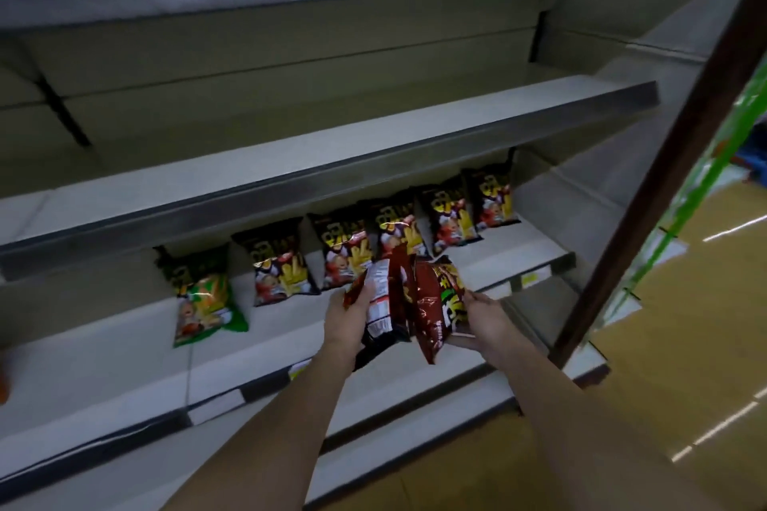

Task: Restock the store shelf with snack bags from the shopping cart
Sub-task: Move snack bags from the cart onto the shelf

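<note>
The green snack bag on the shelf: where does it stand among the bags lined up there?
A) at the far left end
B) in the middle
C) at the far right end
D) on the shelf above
A: the green snack bag stands left of all five dark bags in that row.

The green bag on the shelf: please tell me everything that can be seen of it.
The green bag is a glossy, sealed snack packet, green with yellow and orange print and a cartoon figure. It looks like shiny plastic film, puffed with air. It stands tilted, leaning back, on the white shelf, at the left end of the row, apart from the nearest dark bag. No hand touches it. Its print is too blurred to read.
</note>
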Available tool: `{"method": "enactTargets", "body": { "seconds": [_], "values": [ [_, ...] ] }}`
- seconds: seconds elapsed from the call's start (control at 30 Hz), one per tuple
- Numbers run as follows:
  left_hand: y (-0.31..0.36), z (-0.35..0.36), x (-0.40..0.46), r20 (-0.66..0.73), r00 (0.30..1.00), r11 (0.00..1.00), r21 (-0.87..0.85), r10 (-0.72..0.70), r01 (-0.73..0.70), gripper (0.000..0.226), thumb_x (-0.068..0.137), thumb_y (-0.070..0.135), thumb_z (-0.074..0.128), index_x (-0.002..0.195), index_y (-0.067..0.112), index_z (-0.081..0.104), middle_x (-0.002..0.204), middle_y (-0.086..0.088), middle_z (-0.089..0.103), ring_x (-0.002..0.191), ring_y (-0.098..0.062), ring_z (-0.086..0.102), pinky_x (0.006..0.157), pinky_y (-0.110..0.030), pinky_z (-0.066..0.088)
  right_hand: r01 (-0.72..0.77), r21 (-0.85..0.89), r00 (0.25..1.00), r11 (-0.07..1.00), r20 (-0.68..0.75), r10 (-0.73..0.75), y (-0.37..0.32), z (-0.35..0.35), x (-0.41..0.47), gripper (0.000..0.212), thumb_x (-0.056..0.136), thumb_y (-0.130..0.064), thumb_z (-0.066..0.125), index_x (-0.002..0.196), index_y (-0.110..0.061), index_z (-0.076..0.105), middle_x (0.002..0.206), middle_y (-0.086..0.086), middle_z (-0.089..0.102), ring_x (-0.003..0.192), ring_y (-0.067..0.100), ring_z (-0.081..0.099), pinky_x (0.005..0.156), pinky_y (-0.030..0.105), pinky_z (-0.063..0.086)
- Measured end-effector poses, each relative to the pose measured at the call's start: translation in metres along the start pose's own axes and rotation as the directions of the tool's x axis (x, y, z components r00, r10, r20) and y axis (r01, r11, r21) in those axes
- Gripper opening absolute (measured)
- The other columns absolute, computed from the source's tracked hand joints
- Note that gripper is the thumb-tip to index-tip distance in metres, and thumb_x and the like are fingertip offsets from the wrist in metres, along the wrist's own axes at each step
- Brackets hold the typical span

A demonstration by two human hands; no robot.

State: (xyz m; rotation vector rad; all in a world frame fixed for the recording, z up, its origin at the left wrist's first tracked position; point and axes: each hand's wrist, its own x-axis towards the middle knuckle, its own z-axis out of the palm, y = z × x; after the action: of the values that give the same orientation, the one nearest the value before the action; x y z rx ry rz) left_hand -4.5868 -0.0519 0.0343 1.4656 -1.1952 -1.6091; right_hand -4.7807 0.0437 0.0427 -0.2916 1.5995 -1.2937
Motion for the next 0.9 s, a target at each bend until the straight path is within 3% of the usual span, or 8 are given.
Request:
{"method": "enactTargets", "body": {
  "seconds": [0.13, 0.23, 0.33, 0.47, 0.63, 0.73, 0.83, 0.9],
  "values": [
    [0.014, -0.014, 0.027, -0.072, 0.997, 0.999, 0.048, -0.011, 0.014, 0.091, 0.066, 0.084, 0.062, 0.139, 0.033, 0.051, 0.134, -0.004, 0.061, 0.122, -0.028, 0.058, 0.104, -0.047, 0.049, -0.056, -0.144, 0.990, 0.988, 0.121, 0.074, -0.015, 0.025, 0.029, 0.032, 0.108, -0.030, 0.043, 0.120, -0.006, 0.060, 0.097, 0.016, 0.076, 0.084, 0.029, 0.076, 0.074, 0.046, 0.063],
    [0.032, -0.021, 0.037, -0.056, 0.997, 0.998, 0.008, -0.060, 0.061, 0.034, 0.101, 0.032, 0.059, 0.134, 0.025, 0.051, 0.120, -0.005, 0.064, 0.103, -0.022, 0.063, 0.079, -0.032, 0.053, -0.078, -0.186, 0.969, 0.979, 0.215, 0.118, -0.024, 0.038, 0.055, 0.041, 0.108, -0.039, 0.040, 0.114, -0.003, 0.059, 0.096, 0.016, 0.077, 0.088, 0.030, 0.076, 0.075, 0.043, 0.062],
    [0.036, -0.021, 0.051, -0.028, 0.987, 0.984, -0.084, -0.159, 0.156, 0.042, 0.101, 0.036, 0.057, 0.141, 0.024, 0.048, 0.123, -0.005, 0.062, 0.105, -0.023, 0.062, 0.082, -0.036, 0.049, -0.043, -0.308, 0.943, 0.950, 0.301, 0.140, -0.029, 0.045, 0.075, 0.046, 0.108, -0.042, 0.038, 0.111, -0.001, 0.058, 0.101, 0.019, 0.075, 0.085, 0.032, 0.075, 0.073, 0.041, 0.063],
    [0.032, -0.014, 0.077, -0.177, 0.965, 0.973, -0.155, -0.195, 0.169, 0.119, 0.040, 0.084, 0.081, 0.138, 0.023, 0.052, 0.136, -0.002, 0.053, 0.117, -0.027, 0.058, 0.086, -0.047, 0.055, 0.242, -0.730, 0.935, 0.639, 0.350, 0.046, -0.034, 0.051, 0.105, 0.047, 0.099, -0.055, 0.051, 0.095, -0.012, 0.071, 0.069, 0.003, 0.070, 0.060, 0.020, 0.066, 0.056, 0.026, 0.051],
    [0.026, 0.002, 0.086, -0.212, 0.957, 0.972, 0.085, -0.197, 0.219, 0.145, 0.037, 0.087, 0.078, 0.155, 0.025, 0.023, 0.153, -0.003, 0.033, 0.140, -0.031, 0.039, 0.113, -0.055, 0.037, 0.426, -0.875, 0.904, 0.230, 0.406, -0.131, -0.025, 0.068, 0.143, 0.032, 0.088, -0.060, 0.064, 0.094, -0.030, 0.071, 0.113, 0.003, 0.057, 0.114, 0.026, 0.050, 0.099, 0.034, 0.042],
    [0.015, 0.008, 0.108, -0.295, 0.936, 0.965, 0.118, -0.191, 0.234, 0.124, 0.064, 0.080, 0.069, 0.159, 0.022, 0.015, 0.161, -0.006, 0.028, 0.144, -0.036, 0.036, 0.116, -0.053, 0.035, 0.444, -0.824, 0.894, 0.352, 0.382, -0.234, -0.022, 0.085, 0.150, 0.025, 0.092, -0.047, 0.064, 0.087, -0.023, 0.063, 0.125, 0.011, 0.051, 0.108, 0.030, 0.052, 0.096, 0.035, 0.045],
    [0.021, 0.011, 0.123, -0.377, 0.895, 0.939, 0.144, -0.240, 0.312, 0.121, 0.066, 0.079, 0.065, 0.158, 0.018, 0.016, 0.159, -0.013, 0.030, 0.143, -0.039, 0.035, 0.115, -0.054, 0.035, 0.334, -0.772, 0.933, 0.542, 0.191, -0.304, -0.032, 0.092, 0.154, 0.038, 0.096, -0.039, 0.063, 0.118, -0.011, 0.051, 0.134, 0.020, 0.043, 0.093, 0.035, 0.060, 0.080, 0.036, 0.049],
    [0.026, 0.015, 0.126, -0.416, 0.873, 0.898, 0.232, -0.255, 0.373, 0.119, 0.075, 0.074, 0.068, 0.159, 0.014, 0.010, 0.159, -0.015, 0.026, 0.144, -0.039, 0.031, 0.117, -0.051, 0.033, 0.228, -0.768, 0.970, 0.598, 0.124, -0.211, -0.036, 0.090, 0.162, 0.060, 0.095, -0.042, 0.064, 0.137, -0.008, 0.038, 0.140, 0.022, 0.043, 0.110, 0.042, 0.058, 0.088, 0.042, 0.047]
  ]
}}
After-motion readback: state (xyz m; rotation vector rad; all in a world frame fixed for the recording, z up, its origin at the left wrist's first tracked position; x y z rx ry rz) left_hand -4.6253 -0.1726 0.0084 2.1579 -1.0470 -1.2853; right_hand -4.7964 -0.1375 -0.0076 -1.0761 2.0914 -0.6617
